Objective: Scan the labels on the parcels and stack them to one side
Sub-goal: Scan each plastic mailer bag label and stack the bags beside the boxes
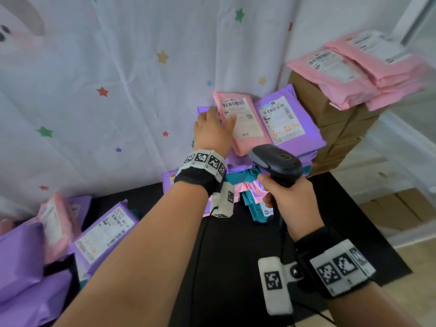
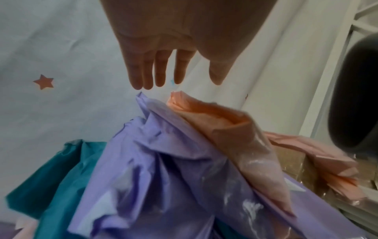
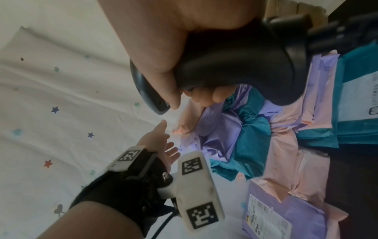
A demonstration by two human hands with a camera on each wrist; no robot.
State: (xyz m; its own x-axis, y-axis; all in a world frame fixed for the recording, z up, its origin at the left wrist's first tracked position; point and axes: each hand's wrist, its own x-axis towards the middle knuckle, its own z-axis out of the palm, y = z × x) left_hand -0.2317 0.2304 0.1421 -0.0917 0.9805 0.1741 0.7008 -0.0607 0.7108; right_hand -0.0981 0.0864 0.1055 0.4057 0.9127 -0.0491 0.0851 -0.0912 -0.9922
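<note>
Left hand: the left hand is seen reached forward onto the heap, fingers straight and a little spread; in the left wrist view the fingertips hang just above the bag edges with nothing curled round. From the head view a touch on the bag's near-left edge is suggested, but contact cannot be told for certain.

Task's thing: the flat pink plastic mailer bag with a white printed label is laid label-up on top of the heap, directly ahead of the left hand and to its thumb side.

Long axis: the bag's length is run away from the hand toward the wall, tilted slightly leftward at the far end; the barcode is carried at the far end of the label.

Neighbour: a purple plastic mailer bag with a handwritten orange number is laid just beyond the pink one on its far side from the left hand, touching it.

Right hand: the right hand is wrapped round the grip of the black handheld barcode scanner, whose head is aimed forward at the pink bag.

Nearer hand: the left hand is judged the nearer.

Scanner position: the scanner head is held just short of the bag's near end.

Stack side: folded pink bags are piled on brown cardboard boxes, beyond and outward of the right hand.
</note>
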